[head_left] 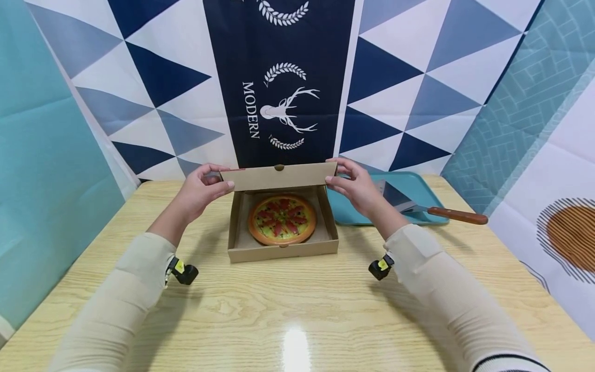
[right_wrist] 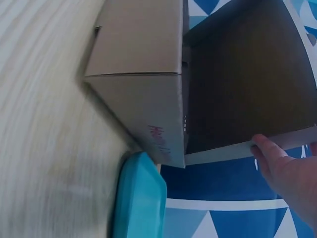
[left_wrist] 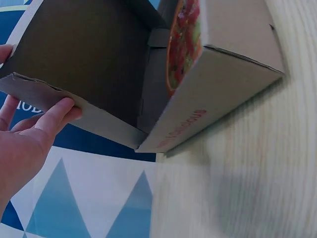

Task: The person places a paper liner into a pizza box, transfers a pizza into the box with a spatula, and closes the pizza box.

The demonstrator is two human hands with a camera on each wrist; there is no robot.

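A brown cardboard pizza box [head_left: 284, 252] stands on the table with its lid [head_left: 279, 177] raised and tilted over the back half. Inside lies a round pizza [head_left: 282, 219] with red and green topping and an orange-brown crust; its edge also shows in the left wrist view. My left hand [head_left: 201, 190] grips the lid's left front corner, thumb on the near side flap. At the right front corner, my right hand [head_left: 355, 185] pinches the lid between thumb and fingers. In the right wrist view the lid's dark inner face [right_wrist: 250, 79] shows above the box wall.
To the right of the box lies a teal tray [head_left: 429, 194], partly behind my right forearm. A pizza server [head_left: 457, 214] with a wooden handle rests on it, the handle jutting past the tray's right edge. Patterned cloth [head_left: 288, 77] hangs behind the wooden table [head_left: 260, 310].
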